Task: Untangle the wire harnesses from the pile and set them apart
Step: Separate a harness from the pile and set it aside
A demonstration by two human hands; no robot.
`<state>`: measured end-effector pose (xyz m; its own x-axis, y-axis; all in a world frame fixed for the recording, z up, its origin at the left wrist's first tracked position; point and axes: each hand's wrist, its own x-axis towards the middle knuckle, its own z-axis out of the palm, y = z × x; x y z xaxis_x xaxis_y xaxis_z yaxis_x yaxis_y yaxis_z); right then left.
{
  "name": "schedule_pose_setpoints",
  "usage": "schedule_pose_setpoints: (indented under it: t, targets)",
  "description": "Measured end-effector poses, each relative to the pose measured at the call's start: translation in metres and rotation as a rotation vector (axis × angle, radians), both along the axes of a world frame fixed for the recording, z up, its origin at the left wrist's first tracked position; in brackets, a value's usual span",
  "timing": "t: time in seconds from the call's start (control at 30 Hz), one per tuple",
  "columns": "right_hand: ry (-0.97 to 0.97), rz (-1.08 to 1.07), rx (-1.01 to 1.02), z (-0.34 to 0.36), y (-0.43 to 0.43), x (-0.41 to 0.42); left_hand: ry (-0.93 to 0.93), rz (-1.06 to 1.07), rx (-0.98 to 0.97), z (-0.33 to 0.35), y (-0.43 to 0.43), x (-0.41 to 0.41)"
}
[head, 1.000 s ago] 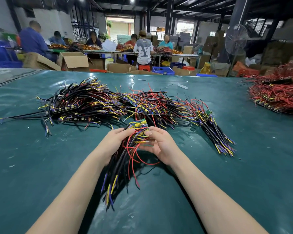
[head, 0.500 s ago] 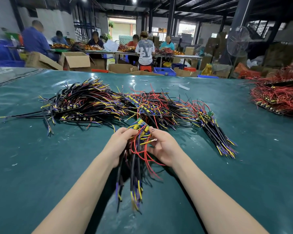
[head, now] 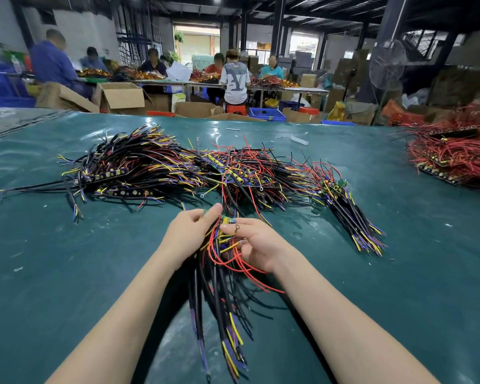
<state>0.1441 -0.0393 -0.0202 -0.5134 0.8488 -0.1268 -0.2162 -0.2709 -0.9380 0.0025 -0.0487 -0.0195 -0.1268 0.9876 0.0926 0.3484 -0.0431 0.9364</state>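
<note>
The green bench (head: 67,273) carries the tangled pile (head: 178,170) just beyond both hands. One harness (head: 219,300) hangs between them, its long axis running toward the person with the wire tails nearest. The left hand (head: 189,234) pinches its top end. The right hand (head: 258,245) curls around red wires alongside.

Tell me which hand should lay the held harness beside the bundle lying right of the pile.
Right. The right hand grips the harness, and the bundle lies off to that same side. The left hand grips the harness too, but it would have to cross over the right arm to get there.
</note>
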Motion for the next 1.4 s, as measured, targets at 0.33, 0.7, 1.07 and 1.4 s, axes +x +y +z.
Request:
schedule_pose_setpoints:
  t: [0.33,0.7,1.07,1.4]
  targets:
    - [-0.042,0.025,0.091,-0.003,0.000,0.004,0.176,-0.021,0.067,0.003,-0.003,-0.001]
    - [0.081,0.067,0.150,-0.002,-0.001,0.010,-0.375,-0.190,0.014,0.005,-0.006,0.004]
    - [0.207,0.067,0.181,-0.001,-0.003,0.004,-0.586,-0.246,0.010,0.007,-0.008,0.010]
    - [0.037,-0.212,0.216,0.001,0.011,0.023,-0.393,0.036,-0.025,0.004,-0.001,-0.018]
